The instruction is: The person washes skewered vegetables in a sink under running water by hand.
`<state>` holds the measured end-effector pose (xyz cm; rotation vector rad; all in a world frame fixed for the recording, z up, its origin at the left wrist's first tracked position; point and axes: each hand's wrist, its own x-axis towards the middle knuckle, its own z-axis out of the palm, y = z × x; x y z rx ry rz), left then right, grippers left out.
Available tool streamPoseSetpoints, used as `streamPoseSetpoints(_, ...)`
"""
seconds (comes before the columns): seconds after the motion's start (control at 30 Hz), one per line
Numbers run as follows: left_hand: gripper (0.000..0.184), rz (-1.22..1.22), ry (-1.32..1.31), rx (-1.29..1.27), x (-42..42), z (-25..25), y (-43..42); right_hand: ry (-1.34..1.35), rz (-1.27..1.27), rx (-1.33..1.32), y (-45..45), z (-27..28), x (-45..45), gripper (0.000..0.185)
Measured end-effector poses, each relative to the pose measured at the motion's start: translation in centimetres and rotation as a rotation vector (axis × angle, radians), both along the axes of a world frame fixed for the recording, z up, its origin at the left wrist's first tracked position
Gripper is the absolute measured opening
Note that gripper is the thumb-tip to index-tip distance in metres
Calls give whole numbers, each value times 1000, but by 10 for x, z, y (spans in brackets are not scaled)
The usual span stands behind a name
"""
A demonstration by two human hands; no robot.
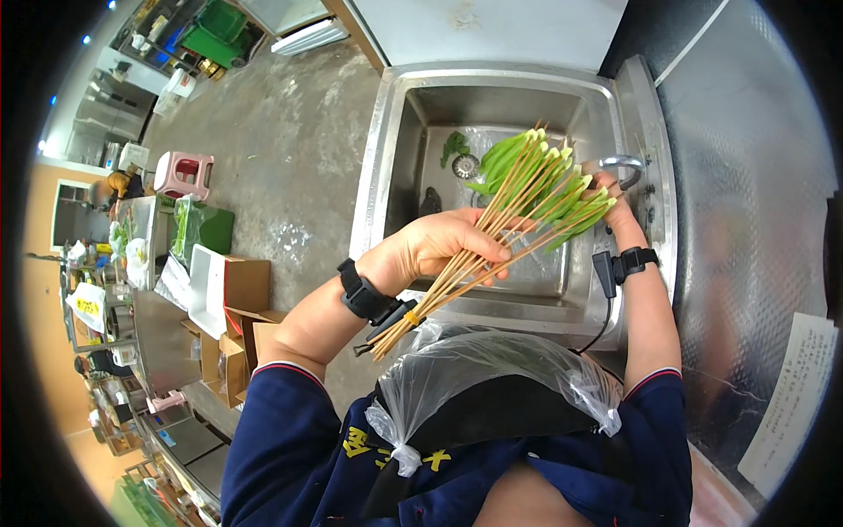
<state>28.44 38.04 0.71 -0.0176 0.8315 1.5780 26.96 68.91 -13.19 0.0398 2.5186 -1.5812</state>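
My left hand (452, 246) is wrapped round a bundle of thin wooden skewers (461, 274), tied near the lower end with a yellow band. Green okra-like pods (566, 189) are threaded on the skewers' far ends, over the metal sink (373, 198). At the sink's right side, my right hand (612, 195) is beside the pods and below the curved faucet (625, 164). Its fingers are partly hidden by pods and skewers, so their grip cannot be made out.
A leafy scrap (454, 147) lies by the drain (465, 166). At left are a pink stool (183, 176), cardboard boxes (247, 285), a white foam box (207, 290) and a green bin (215, 35). A person (123, 186) is at the far left.
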Motion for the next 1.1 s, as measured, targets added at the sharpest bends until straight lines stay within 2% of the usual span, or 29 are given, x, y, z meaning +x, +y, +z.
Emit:
streamPoseSetpoints(0.13, 55, 14, -19, 4, 1, 4, -1, 5, -14, -42, -1, -9, -4, 17)
streamPoseSetpoints(0.2, 52, 15, -27, 15, 1, 3, -3, -12, -9, -145, -2, -6, -3, 15)
streamPoseSetpoints(0.33, 49, 10, -11, 22, 0, 3, -5, -118, -128, -73, -17, 12, 1, 15)
streamPoseSetpoints(0.4, 49, 16, -30, 36, 0, 1, -5, -117, -153, -331, -27, 27, 8, 15)
streamPoseSetpoints(0.53, 49, 13, -44, 47, 0, -3, -4, -111, -156, -217, -22, 18, 12, 11)
streamPoseSetpoints(0.73, 54, 9, -18, 13, 2, 1, -2, -47, -104, -240, -28, 26, 15, 16)
streamPoseSetpoints(0.8, 50, 9, -31, 27, 1, -2, -3, -40, -141, -358, -29, 25, 16, 14)
streamPoseSetpoints(0.93, 47, 11, -32, 32, 1, -3, -2, -18, -114, -279, -24, 22, 12, 11)
streamPoseSetpoints(1.0, 49, 17, -12, 18, 2, -1, -2, -26, -125, 9, -22, 24, 12, 12)
streamPoseSetpoints(1.1, 51, 29, 10, 1, 1, 0, -4, -80, -119, -57, -21, 22, 12, 15)
